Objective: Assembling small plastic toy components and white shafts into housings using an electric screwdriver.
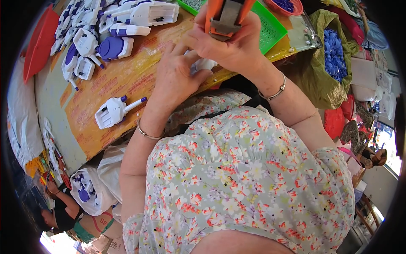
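My right hand [237,44] is wrapped round an orange and grey tool [227,21], which points up toward the camera. Its kind is hard to tell, as my fingers and the frame's edge hide much of it. Below and to the left, my left hand [179,70] has bent fingers, steadying a white plastic part [203,64] at the table's near edge. Most of that part is covered by both hands. To the left of my left forearm, a white plastic toy-like body [111,113] with purple ends lies on the table.
Several white and purple bodies [116,47] are heaped at the far left of the table [89,131]. A green perforated tray [270,31] sits behind my right hand, with a red basket [287,6] beyond. At right stands a sack of blue pieces [335,55]. Another person [67,205] is at lower left.
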The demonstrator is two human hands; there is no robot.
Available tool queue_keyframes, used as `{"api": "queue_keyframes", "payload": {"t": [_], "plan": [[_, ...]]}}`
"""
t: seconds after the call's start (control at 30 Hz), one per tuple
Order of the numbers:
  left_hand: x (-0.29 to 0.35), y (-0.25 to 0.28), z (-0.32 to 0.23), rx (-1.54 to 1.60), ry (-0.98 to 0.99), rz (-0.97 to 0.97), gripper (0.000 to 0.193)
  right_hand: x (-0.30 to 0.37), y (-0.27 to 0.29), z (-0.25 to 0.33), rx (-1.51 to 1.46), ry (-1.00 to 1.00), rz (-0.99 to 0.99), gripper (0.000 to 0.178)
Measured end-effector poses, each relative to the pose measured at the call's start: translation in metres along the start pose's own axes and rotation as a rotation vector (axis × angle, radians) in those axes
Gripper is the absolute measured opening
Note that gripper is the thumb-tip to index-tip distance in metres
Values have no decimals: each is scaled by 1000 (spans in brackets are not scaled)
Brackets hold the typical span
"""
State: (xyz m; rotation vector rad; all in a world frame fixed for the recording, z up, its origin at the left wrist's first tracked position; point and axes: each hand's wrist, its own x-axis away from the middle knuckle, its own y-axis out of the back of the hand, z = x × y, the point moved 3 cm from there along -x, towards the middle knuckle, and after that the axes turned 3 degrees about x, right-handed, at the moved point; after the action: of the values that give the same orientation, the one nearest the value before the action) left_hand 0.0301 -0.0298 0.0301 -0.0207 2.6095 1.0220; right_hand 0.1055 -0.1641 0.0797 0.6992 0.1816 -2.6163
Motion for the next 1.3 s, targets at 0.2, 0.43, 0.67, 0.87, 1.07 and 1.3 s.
{"api": "queue_keyframes", "payload": {"t": [0.2, 0.43, 0.67, 0.87, 1.07, 1.3], "plan": [[-4, 3, -1, -20, -11, 40, 47, -4, -2, 16, 12, 75, 83, 28], [-8, 12, -11, -161, 236, 197, 62, 0, 20, 33, -112, -84, -194, 17], [11, 26, -17, -6, 158, 107, 47, 28, 70, 53, -114, 132, -65, 51], [23, 32, -22, 46, 112, 43, 42, 34, 67, 48, 27, 51, -78, 49], [44, 63, -40, -16, 52, -1, 48, 31, 53, 41, -224, 61, -192, 36], [105, 166, 14, -12, 493, 64, 51, 34, 49, 27, -205, 12, -115, 37]]}}
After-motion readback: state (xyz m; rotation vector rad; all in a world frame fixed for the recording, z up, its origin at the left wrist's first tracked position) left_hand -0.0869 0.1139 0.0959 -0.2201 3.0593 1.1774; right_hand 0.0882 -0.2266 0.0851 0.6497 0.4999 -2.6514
